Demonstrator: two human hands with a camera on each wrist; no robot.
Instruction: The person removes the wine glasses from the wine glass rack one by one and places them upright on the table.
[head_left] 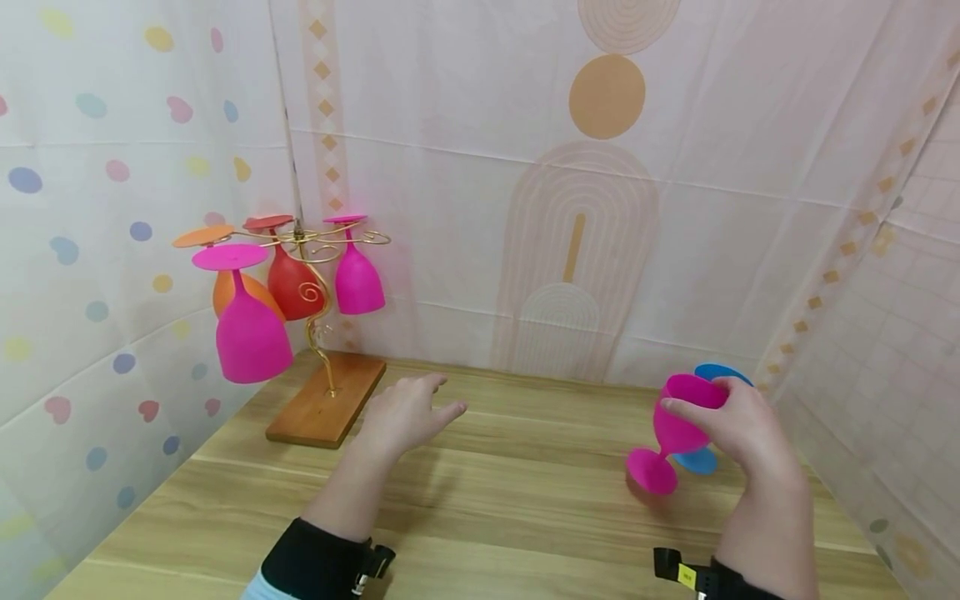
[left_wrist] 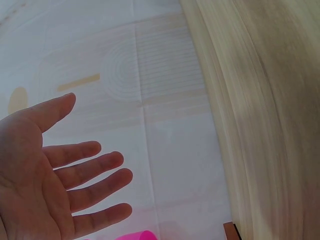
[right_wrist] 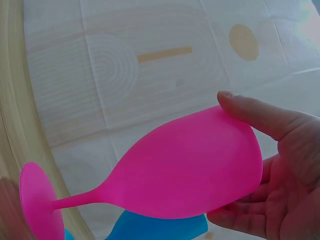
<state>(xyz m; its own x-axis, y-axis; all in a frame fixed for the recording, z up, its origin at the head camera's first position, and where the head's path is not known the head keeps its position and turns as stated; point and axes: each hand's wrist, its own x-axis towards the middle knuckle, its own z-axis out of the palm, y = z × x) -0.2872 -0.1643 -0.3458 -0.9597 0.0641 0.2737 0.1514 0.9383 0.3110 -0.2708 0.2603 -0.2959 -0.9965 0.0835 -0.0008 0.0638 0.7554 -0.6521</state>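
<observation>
At the right of the head view, my right hand (head_left: 753, 421) grips a pink wine glass (head_left: 678, 425) by its bowl near the rim, thumb on one side and fingers on the other. The glass leans, its foot lower and toward the left. Just behind it is a blue wine glass (head_left: 697, 461), mostly hidden. My left hand (head_left: 401, 417) hovers over the table with spread fingers and holds nothing; the left wrist view shows its bare palm (left_wrist: 30, 185). Nearest to it is a gold glass rack (head_left: 318, 333) on a wooden base (head_left: 326, 400).
Upside down on the rack hang two pink glasses (head_left: 253, 337) (head_left: 360, 279), a red glass (head_left: 292, 283) and an orange glass (head_left: 225, 292). The wooden table (head_left: 525, 517) meets a patterned curtain (head_left: 450, 250) at the back and a dotted one (head_left: 97, 317) at the left.
</observation>
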